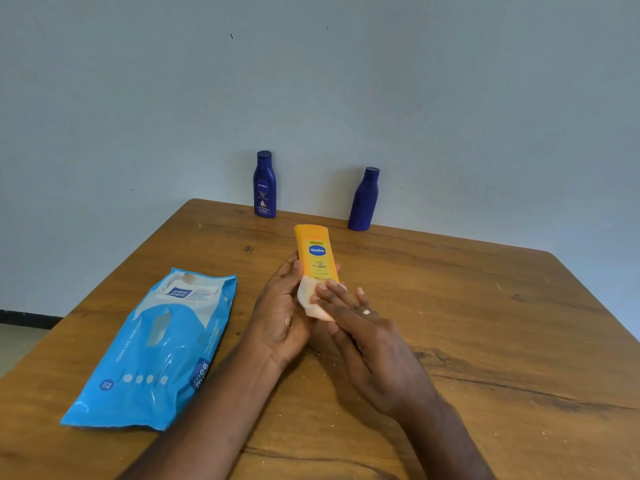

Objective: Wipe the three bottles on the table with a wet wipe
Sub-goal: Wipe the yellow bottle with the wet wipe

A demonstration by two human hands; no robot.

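A yellow Vaseline bottle [316, 252] is held tilted above the middle of the table, label facing me. My left hand [282, 313] grips its lower end from the left. With straight fingers, my right hand [367, 337] presses a folded white wet wipe [311, 298] against the bottle's lower front. A ring sits on one right finger. Two dark blue bottles stand upright at the table's far edge by the wall: one with a Nivea label [265, 185] on the left, one plain-sided [364, 200] on the right.
A blue wet wipes pack [156, 351] lies flat on the wooden table [485, 323] to the left of my hands. A grey wall runs right behind the far edge. The table's left edge drops to the floor.
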